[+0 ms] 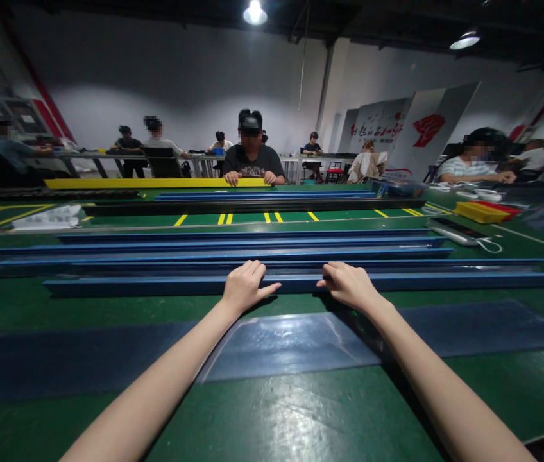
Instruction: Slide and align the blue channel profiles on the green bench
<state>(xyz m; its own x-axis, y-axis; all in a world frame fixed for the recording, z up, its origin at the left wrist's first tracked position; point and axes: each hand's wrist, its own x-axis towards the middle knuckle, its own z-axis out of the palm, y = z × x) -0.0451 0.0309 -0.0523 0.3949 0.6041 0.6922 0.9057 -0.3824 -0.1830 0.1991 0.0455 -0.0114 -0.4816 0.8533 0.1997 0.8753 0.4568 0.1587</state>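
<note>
A long blue U-shaped channel (421, 282) lies crosswise on the green table. My left hand (247, 283) rests at its near wall, fingers curled over the edge and thumb stretched along the front. On the same wall, a short way to the right, my right hand (345, 282) has its fingers bent over the edge; the fingertips are partly hidden. More blue channels (156, 250) lie parallel just behind. Beneath my forearms, a clear, bluish flat plastic strip (276, 346) is spread across the table.
Across the green table (291, 417), a co-worker (253, 154) has both hands on a yellow channel (156, 183). A black channel (253, 206) lies nearer. To the right are a phone-like device (459, 231) with a white cable and a yellow tray (478, 212). White crumpled material (48, 217) sits left.
</note>
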